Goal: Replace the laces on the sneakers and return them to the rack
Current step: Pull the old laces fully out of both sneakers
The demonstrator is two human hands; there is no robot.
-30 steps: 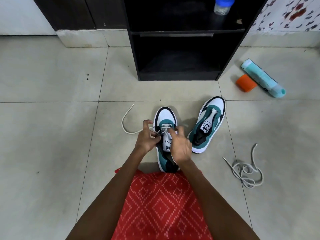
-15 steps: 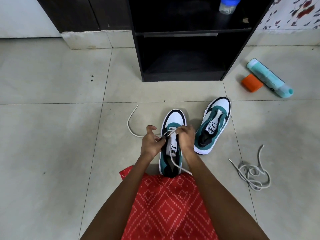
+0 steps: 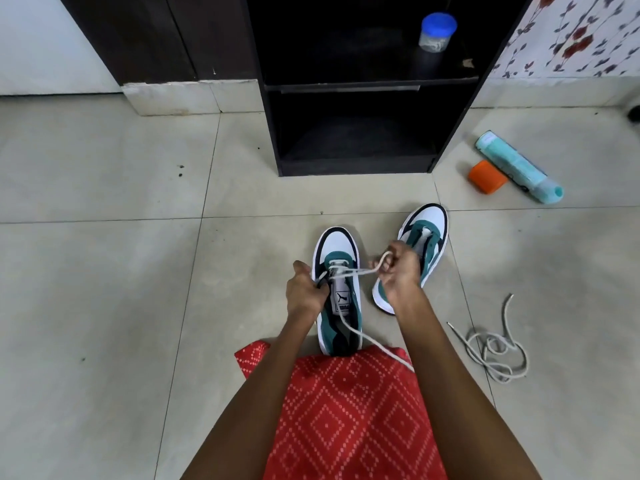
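Two white-and-teal sneakers stand on the tiled floor in front of a black rack (image 3: 353, 164). My left hand (image 3: 304, 291) grips the left side of the nearer sneaker (image 3: 334, 245) by its eyelets. My right hand (image 3: 398, 268) holds a white lace (image 3: 360, 271) that runs taut from the front eyelets out to the right. The lace's other part trails back over the sneaker's opening onto my lap. The second sneaker (image 3: 431, 220) lies behind my right hand, with no lace that I can see. A loose grey-white lace (image 3: 495, 351) lies tangled on the floor to the right.
A teal bottle (image 3: 516, 166) lies on its side beside an orange cap (image 3: 488, 176), right of the rack. A jar with a blue lid (image 3: 434, 32) stands on the rack's upper shelf. Red patterned cloth (image 3: 346, 410) covers my lap. The lower shelf holds nothing.
My right hand has pulled the lace out to the right. The slack that lay on the floor left of the sneaker has been drawn in. My left hand stays at the eyelets.
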